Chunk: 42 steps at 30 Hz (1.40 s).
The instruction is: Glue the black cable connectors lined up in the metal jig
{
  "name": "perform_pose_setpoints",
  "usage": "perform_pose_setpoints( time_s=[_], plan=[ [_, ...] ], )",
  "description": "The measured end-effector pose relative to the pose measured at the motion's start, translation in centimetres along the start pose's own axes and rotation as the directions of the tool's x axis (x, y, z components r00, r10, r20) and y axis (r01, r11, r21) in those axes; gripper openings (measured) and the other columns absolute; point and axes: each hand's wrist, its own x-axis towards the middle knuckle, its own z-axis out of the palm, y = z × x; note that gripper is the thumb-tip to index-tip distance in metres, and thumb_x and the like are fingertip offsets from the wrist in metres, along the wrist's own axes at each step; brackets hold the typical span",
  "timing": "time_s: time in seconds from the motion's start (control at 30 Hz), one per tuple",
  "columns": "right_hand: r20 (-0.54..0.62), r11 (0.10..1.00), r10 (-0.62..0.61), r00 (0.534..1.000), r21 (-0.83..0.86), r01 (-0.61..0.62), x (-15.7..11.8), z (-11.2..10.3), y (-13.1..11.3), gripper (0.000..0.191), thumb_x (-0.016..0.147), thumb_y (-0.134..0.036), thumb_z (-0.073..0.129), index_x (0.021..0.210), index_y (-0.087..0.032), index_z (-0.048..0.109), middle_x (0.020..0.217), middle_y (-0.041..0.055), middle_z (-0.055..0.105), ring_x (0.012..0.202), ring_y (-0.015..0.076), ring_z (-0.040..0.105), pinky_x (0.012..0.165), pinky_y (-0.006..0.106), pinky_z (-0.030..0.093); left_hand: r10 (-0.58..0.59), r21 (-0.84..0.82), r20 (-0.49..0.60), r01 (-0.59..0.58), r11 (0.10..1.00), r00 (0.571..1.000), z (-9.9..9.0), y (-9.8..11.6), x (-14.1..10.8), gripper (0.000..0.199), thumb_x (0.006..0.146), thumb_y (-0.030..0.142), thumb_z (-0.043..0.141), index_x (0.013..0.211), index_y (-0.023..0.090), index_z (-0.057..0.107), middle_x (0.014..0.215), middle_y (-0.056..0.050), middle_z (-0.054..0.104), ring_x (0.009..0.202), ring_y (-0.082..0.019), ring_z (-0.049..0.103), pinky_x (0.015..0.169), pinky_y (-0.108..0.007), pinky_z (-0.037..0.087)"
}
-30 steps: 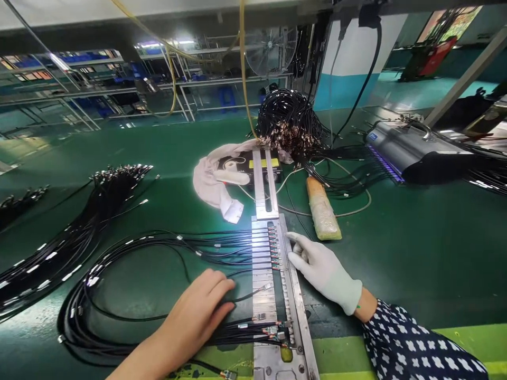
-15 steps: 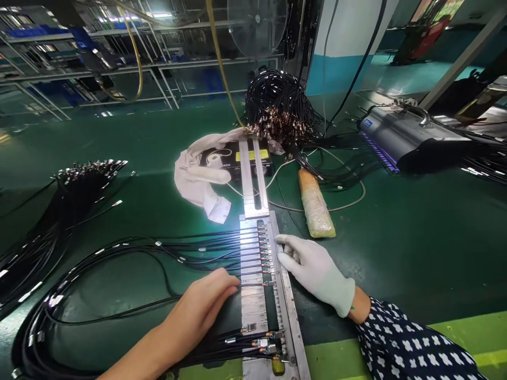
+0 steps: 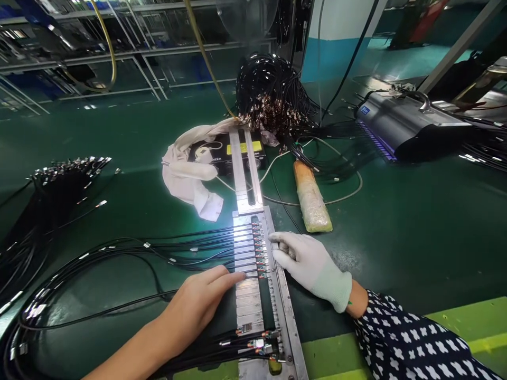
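A long slotted metal fixture (image 3: 249, 301) lies lengthwise in front of me, with black cables (image 3: 206, 244) crossing its left plate. Their small metal connectors (image 3: 260, 253) sit in a row along the slot. My left hand (image 3: 206, 295), bare, reaches in from the left with its index fingertip on the nearest cable of that row; its thumb is mostly hidden. My right hand (image 3: 311, 269), in a white glove, rests against the right rail of the fixture, thumb and index fingertip on its edge and the other fingers curled. More cable ends (image 3: 259, 344) lie across the near end.
A big bundle of black cables (image 3: 273, 95) stands at the back, near a white cloth (image 3: 190, 182) and a black box (image 3: 222, 158). A plastic-wrapped block (image 3: 312, 203) lies right of the fixture. Farther right is a grey machine (image 3: 412, 124); another cable bundle (image 3: 51, 200) lies left.
My left hand has moved slightly up along the fixture with the cable, whose connector now sits close to the others in the row. My right hand stays on the rail. The view has shifted slightly.
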Motion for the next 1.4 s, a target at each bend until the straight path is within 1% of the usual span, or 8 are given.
perform_pose_setpoints(
  time_s=[0.33, 0.47, 0.63, 0.77, 0.87, 1.07, 1.27, 1.4],
  plan=[
    [0.005, 1.000, 0.009, 1.000, 0.005, -0.009, 0.0, 0.0, 0.1, 0.021, 0.092, -0.021, 0.059, 0.112, -0.026, 0.061, 0.087, -0.0043, 0.065, 0.079, 0.0141, 0.060, 0.075, 0.028, 0.043, 0.085, 0.395, -0.185, -0.005, 0.919, 0.979, 2.6, -0.2, -2.6, 0.047, 0.097, 0.007, 0.033, 0.138, 0.025, 0.048, 0.105, -0.007, 0.052, 0.093, -0.018, 0.046, 0.081, -0.030, 0.035],
    [0.020, 0.999, 0.034, 0.999, -0.004, -0.034, 0.3, 0.0, 0.0, 0.019, 0.093, -0.024, 0.058, 0.111, -0.025, 0.063, 0.085, -0.0028, 0.065, 0.078, 0.0157, 0.060, 0.073, 0.030, 0.043, 0.031, 0.306, -0.120, 0.007, 0.952, 0.992, 2.7, 0.2, -2.5, 0.051, 0.097, 0.006, 0.032, 0.143, 0.026, 0.041, 0.098, -0.004, 0.054, 0.082, -0.015, 0.045, 0.069, -0.027, 0.033],
    [0.042, 0.999, 0.040, 0.998, -0.005, -0.040, -0.5, -0.3, 0.0, 0.019, 0.094, -0.027, 0.056, 0.112, -0.025, 0.061, 0.085, -0.0024, 0.064, 0.078, 0.0165, 0.059, 0.072, 0.030, 0.044, -0.113, 0.048, -0.073, 0.117, 0.992, 0.991, 1.2, 1.6, -3.3, 0.043, 0.100, 0.017, 0.036, 0.141, 0.030, 0.036, 0.105, -0.002, 0.056, 0.091, -0.015, 0.049, 0.080, -0.027, 0.037],
    [0.059, 0.999, 0.038, 0.998, 0.007, -0.038, -1.7, -0.5, 0.1, 0.019, 0.095, -0.029, 0.055, 0.114, -0.028, 0.060, 0.087, -0.0035, 0.064, 0.080, 0.0158, 0.059, 0.074, 0.030, 0.044, -0.289, -0.131, 0.112, 0.302, 0.944, 0.951, 0.3, 2.3, -6.2, 0.015, 0.099, 0.031, 0.045, 0.111, 0.025, 0.054, 0.099, 0.001, 0.057, 0.092, -0.014, 0.050, 0.081, -0.025, 0.038],
    [0.060, 0.998, 0.060, 0.996, 0.002, -0.060, -1.9, -0.5, 0.1, 0.018, 0.095, -0.030, 0.055, 0.112, -0.028, 0.061, 0.087, -0.0035, 0.064, 0.080, 0.0165, 0.058, 0.073, 0.031, 0.043, -0.358, -0.166, 0.198, 0.392, 0.905, 0.912, 0.3, 2.2, -7.7, 0.022, 0.101, 0.033, 0.040, 0.093, 0.021, 0.056, 0.091, 0.000, 0.056, 0.087, -0.014, 0.051, 0.077, -0.025, 0.039],
    [0.058, 0.997, 0.072, 0.996, 0.000, -0.072, -1.6, -0.2, 0.2, 0.018, 0.095, -0.032, 0.053, 0.110, -0.027, 0.062, 0.086, -0.0026, 0.065, 0.077, 0.0166, 0.058, 0.072, 0.031, 0.044, -0.419, -0.230, 0.122, 0.436, 0.870, 0.900, 0.2, 1.8, -8.0, 0.025, 0.101, 0.036, 0.037, 0.092, 0.020, 0.055, 0.090, -0.001, 0.056, 0.083, -0.012, 0.052, 0.074, -0.022, 0.041],
    [0.052, 0.997, 0.074, 0.996, -0.005, -0.074, -1.6, -0.3, 0.1, 0.019, 0.095, -0.033, 0.052, 0.108, -0.026, 0.063, 0.085, -0.0018, 0.065, 0.077, 0.0169, 0.059, 0.071, 0.031, 0.044, -0.307, -0.152, -0.039, 0.298, 0.943, 0.951, 1.5, 3.2, -5.3, 0.017, 0.098, 0.032, 0.046, 0.111, 0.022, 0.052, 0.105, -0.005, 0.056, 0.098, -0.016, 0.051, 0.086, -0.026, 0.044],
    [0.058, 0.998, 0.070, 0.996, -0.006, -0.069, -1.6, -0.4, 0.0, 0.020, 0.095, -0.032, 0.051, 0.109, -0.025, 0.064, 0.088, -0.0009, 0.067, 0.079, 0.0173, 0.060, 0.071, 0.031, 0.044, -0.270, -0.029, -0.064, 0.269, 0.963, 0.961, 2.0, 3.3, -4.4, 0.019, 0.100, 0.027, 0.041, 0.091, 0.020, 0.056, 0.088, -0.003, 0.057, 0.083, -0.016, 0.052, 0.072, -0.026, 0.044]
  ],
)
